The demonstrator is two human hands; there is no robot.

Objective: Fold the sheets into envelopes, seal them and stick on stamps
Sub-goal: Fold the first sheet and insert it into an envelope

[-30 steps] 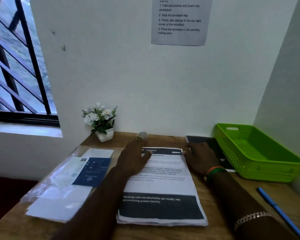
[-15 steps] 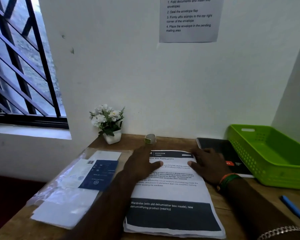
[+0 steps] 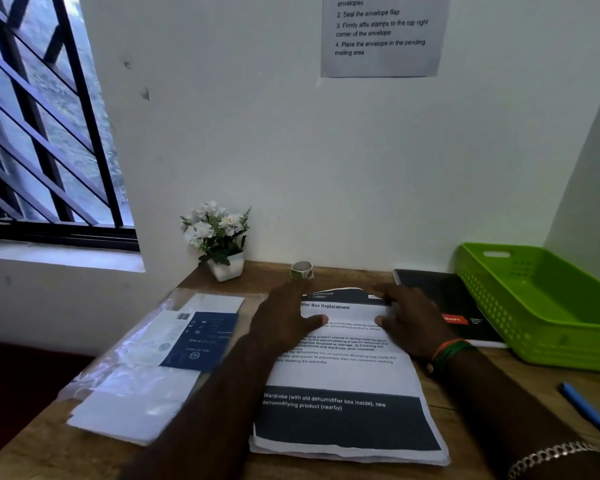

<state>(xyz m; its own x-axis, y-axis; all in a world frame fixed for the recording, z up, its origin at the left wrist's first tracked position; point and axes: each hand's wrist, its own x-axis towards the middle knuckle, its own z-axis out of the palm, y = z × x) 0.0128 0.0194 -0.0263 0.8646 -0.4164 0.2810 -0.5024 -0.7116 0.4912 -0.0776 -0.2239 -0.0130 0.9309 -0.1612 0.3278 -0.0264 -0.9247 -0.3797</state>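
**Nothing folded yet — we are at the first sheet**

None of the steps shows as finished. Both our hands lie on the far end of the stack of sheets [image 3: 343,375]: the left hand [image 3: 284,320] rests on it with the thumb stretched across the print, and the right hand [image 3: 409,320] sits on the opposite edge, fingers reaching to the far margin. That margin of the top sheet looks slightly raised between the two hands — whether our fingertips actually pinch it or only press on it, we cannot tell. We judge this to be the start of the first fold.

Left of our left hand, well within reach, lies the clear packet of envelopes [image 3: 160,355], unopened as far as we can see. Just beyond the fingertips of that hand stands the small roll of stamps [image 3: 302,270], untouched. Right of our right hand, past a dark notebook [image 3: 444,303], the green tray [image 3: 548,344] shows no envelope in the part we see. Folding, inserting, sealing and stamping all remain.
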